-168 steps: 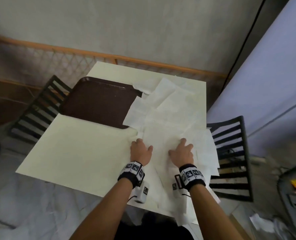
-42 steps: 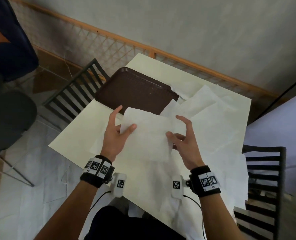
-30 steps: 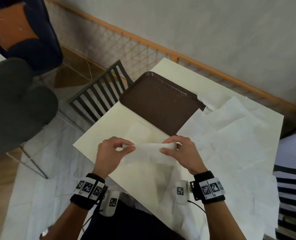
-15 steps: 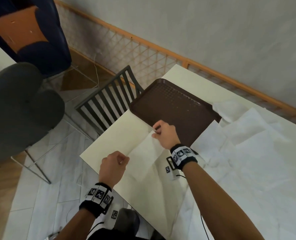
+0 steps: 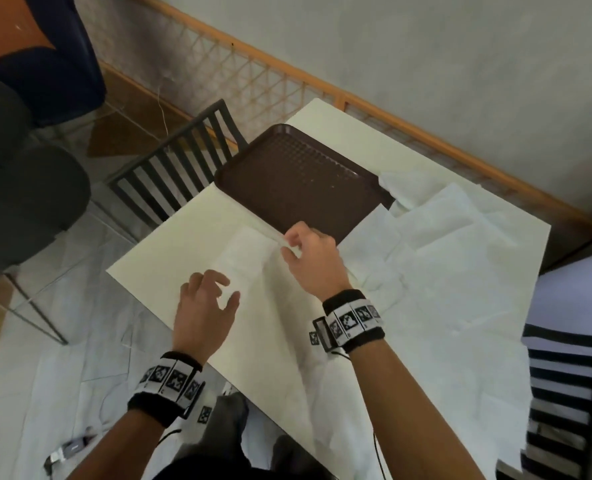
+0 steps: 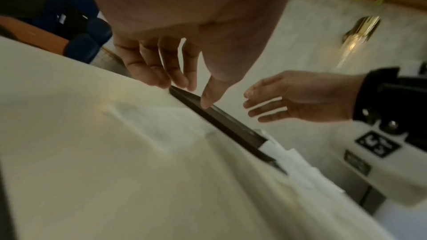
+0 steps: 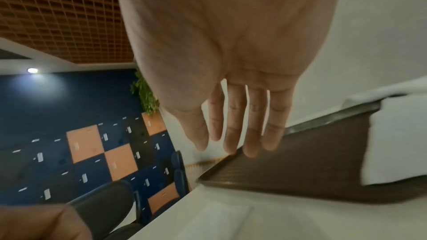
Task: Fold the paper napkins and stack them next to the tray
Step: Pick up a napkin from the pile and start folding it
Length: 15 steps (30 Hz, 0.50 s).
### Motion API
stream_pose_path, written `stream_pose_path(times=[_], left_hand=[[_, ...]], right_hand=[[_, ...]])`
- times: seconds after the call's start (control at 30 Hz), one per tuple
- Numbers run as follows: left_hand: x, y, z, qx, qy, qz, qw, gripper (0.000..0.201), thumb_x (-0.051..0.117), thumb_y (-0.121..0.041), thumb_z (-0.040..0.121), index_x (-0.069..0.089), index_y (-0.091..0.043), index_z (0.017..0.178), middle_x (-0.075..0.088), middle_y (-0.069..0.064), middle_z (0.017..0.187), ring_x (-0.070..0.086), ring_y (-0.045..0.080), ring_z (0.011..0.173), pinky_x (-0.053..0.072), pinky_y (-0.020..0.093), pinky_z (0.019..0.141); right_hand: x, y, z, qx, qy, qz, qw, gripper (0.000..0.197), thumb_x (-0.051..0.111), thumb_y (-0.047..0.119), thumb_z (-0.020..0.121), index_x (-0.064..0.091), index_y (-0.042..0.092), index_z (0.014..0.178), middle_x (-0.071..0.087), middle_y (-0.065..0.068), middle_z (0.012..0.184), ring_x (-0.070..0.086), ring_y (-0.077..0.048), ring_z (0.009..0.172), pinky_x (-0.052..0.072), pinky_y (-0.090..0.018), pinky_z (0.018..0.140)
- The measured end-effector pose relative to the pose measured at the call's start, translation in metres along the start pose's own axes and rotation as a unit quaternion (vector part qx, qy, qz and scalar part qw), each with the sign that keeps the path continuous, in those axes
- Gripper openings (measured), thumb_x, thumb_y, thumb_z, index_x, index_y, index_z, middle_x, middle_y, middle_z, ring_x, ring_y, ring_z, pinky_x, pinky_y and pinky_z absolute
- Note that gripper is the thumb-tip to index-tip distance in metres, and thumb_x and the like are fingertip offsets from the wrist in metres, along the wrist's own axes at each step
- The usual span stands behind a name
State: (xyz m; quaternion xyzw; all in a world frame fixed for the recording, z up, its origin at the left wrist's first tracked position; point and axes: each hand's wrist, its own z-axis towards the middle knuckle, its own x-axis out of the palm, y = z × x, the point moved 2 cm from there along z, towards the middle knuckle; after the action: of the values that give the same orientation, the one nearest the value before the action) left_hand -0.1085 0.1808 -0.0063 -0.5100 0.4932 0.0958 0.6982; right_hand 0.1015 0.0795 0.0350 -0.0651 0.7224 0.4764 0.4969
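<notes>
A folded white napkin (image 5: 244, 252) lies flat on the cream table (image 5: 170, 258), against the near edge of the brown tray (image 5: 298, 181). My left hand (image 5: 211, 292) hovers just over the napkin's near end with fingers spread, holding nothing. My right hand (image 5: 299, 245) is over the napkin's far end at the tray's rim, fingers straight and empty. The left wrist view shows the left hand (image 6: 182, 92) above the napkin (image 6: 148, 125) and tray edge (image 6: 226, 123), with the right hand (image 6: 265, 105) open beside it. In the right wrist view the fingers (image 7: 231, 145) hang straight above the tray (image 7: 300, 171).
Several unfolded napkins (image 5: 443, 271) cover the right half of the table and overlap the tray's right corner. A black slatted chair (image 5: 180, 174) stands left of the table, another (image 5: 564, 393) at the right. A grey chair (image 5: 21, 188) sits further left.
Half a second ago both hands pinched the folded napkin's ends while laying it by the tray. Both have now let go and opened, and the napkin rests on the table.
</notes>
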Motion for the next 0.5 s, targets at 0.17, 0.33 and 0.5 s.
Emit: stream_pose_path(times=[0.17, 0.33, 0.5], left_hand=[[0.057, -0.058, -0.064, 0.065, 0.12, -0.059, 0.989, 0.015, 0.08, -0.036, 0.092, 0.067, -0.03, 0.096, 0.059, -0.015, 0.087, 0.06, 0.011, 0.083, 0.053, 0.034, 0.077], [0.117, -0.091, -0.124, 0.099, 0.256, -0.011, 0.962, 0.055, 0.077, -0.054, 0.09, 0.058, -0.029, 0.136, 0.053, -0.012, 0.118, 0.052, 0.014, 0.113, 0.05, 0.034, 0.097], [0.14, -0.094, -0.136, 0.025, 0.257, -0.012, 0.966, 0.1, 0.09, -0.036, 0.083, 0.032, -0.016, 0.161, 0.042, 0.005, 0.138, 0.056, 0.03, 0.123, 0.048, 0.044, 0.108]], right_hand=[[-0.049, -0.091, -0.093, 0.081, 0.051, -0.051, 0.994, 0.017, 0.072, 0.038, 0.101, 0.064, 0.031, 0.114, 0.073, 0.012, 0.113, 0.069, -0.019, 0.105, 0.057, -0.039, 0.091], [-0.051, -0.162, -0.166, 0.132, 0.132, -0.11, 0.976, 0.039, 0.08, 0.046, 0.093, 0.066, 0.034, 0.128, 0.065, 0.01, 0.126, 0.061, -0.019, 0.119, 0.051, -0.037, 0.094], [-0.042, -0.189, -0.189, 0.109, 0.018, -0.045, 0.993, 0.02, 0.081, 0.031, 0.093, 0.068, 0.039, 0.105, 0.067, 0.016, 0.096, 0.068, -0.019, 0.097, 0.059, -0.046, 0.088]])
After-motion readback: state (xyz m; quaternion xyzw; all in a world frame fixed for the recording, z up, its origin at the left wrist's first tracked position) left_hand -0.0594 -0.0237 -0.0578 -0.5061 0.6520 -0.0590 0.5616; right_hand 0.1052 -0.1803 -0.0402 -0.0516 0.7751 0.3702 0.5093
